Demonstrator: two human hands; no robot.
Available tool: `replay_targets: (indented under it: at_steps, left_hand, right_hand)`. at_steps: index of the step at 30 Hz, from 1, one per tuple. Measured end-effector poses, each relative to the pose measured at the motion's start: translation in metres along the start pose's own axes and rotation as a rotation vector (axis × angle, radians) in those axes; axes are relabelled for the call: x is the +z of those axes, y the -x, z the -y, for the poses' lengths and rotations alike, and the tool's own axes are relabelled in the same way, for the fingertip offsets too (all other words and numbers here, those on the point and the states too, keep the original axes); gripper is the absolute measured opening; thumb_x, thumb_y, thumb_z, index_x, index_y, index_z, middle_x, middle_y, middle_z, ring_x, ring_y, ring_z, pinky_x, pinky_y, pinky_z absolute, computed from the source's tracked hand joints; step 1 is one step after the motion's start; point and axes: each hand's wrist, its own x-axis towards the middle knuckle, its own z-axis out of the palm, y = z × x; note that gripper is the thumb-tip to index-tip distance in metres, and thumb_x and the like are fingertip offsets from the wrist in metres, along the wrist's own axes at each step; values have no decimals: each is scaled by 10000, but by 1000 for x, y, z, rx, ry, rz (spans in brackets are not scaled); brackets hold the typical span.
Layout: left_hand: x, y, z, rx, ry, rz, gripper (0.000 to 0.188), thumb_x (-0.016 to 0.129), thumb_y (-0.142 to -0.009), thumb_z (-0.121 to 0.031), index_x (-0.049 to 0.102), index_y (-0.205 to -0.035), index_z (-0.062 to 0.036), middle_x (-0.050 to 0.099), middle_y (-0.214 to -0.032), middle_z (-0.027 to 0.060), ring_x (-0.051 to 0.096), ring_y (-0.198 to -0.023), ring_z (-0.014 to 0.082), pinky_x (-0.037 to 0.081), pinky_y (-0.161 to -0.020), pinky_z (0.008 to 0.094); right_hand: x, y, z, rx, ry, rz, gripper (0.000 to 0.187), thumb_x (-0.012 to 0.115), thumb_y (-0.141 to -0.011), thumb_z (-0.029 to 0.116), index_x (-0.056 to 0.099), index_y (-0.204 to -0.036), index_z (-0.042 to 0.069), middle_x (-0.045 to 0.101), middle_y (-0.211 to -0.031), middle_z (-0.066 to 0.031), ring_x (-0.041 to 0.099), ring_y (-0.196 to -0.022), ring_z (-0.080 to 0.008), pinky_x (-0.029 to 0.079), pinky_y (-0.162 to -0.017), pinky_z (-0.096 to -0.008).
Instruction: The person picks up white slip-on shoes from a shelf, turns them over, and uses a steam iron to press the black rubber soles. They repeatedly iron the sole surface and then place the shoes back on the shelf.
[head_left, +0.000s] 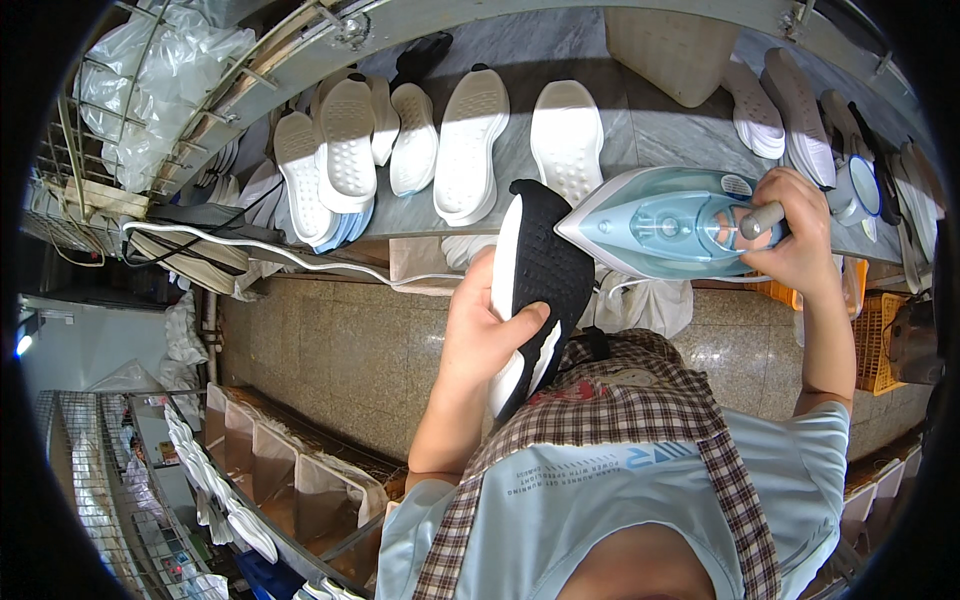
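Bench (660,136) has room between soles (567,130); bin (665,50) behind, iron (655,228) in front

Black shoe (556,262), white sole (506,260) facing left; iron (645,228) (translucent blue) pointing toward it.

A gray marbled worktop (655,140) bears a beige tub (665,55) and, at right, a blue-rimmed white mug (845,206). Below sits an orange crate (877,345). Upper left, clear plastic bags (165,75) crowd a wire rack (232,112). Pale pieces (250,531) lower left may be soles.

1 iron (640,225) in my right hand (800,230), 1 shoe (550,260) in my left hand (485,325), easily 6+ white soles (468,150) out past it.
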Motion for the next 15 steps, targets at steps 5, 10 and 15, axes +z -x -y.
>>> replay_targets:
  at_steps: [5,10,15]
  left_hand:
    - [-2,-1,0,-2,9,20,474,602,-678,94,529,-1141,18,535,-1046,43,522,-979,132,403,-878,279]
    - [-2,-1,1,10,-6,1,475,605,-673,91,533,-1138,18,536,-1041,46,522,-978,135,402,-878,283]
    - [-1,0,1,-8,-20,-18,473,609,-668,95,540,-1130,18,527,-1042,44,523,-976,141,400,-880,283]
  right_hand:
    - [0,0,1,1,4,23,374,731,-451,93,507,-747,46,545,-714,-104,564,-677,-298,450,-601,-355]
    - [2,1,1,-1,9,1,376,735,-454,94,509,-751,48,546,-716,-103,564,-677,-298,449,-600,-355]
    - [1,1,1,-4,10,-7,378,738,-456,96,509,-754,50,546,-717,-103,563,-676,-298,449,-601,-356]
